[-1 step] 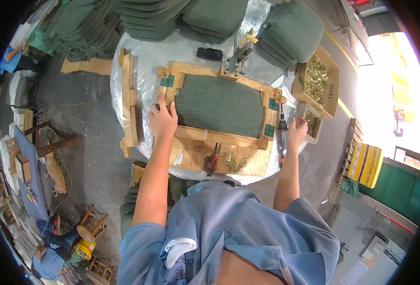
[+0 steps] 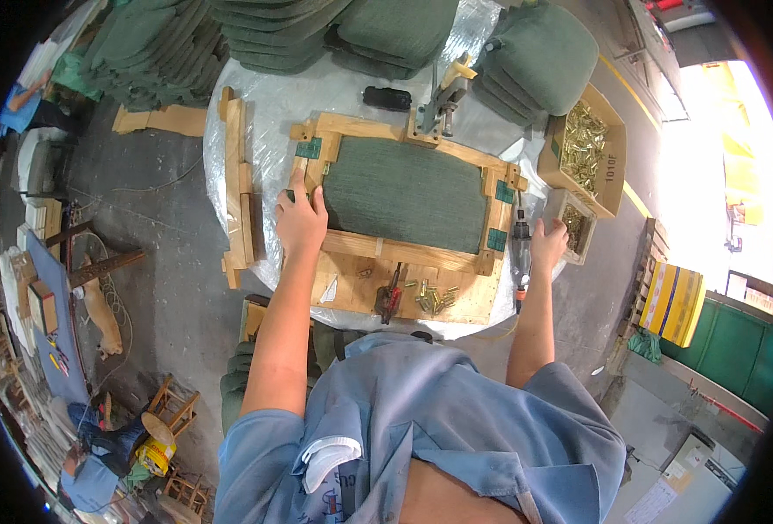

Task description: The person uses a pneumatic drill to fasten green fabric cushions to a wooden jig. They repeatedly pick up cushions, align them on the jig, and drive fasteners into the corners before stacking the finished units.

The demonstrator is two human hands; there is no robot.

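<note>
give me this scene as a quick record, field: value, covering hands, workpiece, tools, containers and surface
left hand: on the wooden frame's left end; left hand thumb apart from fingers
right hand: at the small tray; whether right hand holds anything is unclear
workpiece: green panel lying inside the frame
tools: grey power tool beside the right hand; red-and-black tool on the wooden board
containers: cardboard box of brass-coloured pieces, beyond the tray
surface: plastic-covered table

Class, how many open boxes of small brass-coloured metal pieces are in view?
2: a larger cardboard box at upper right, and a smaller box below it, by the right hand. Others may be hidden.
</note>
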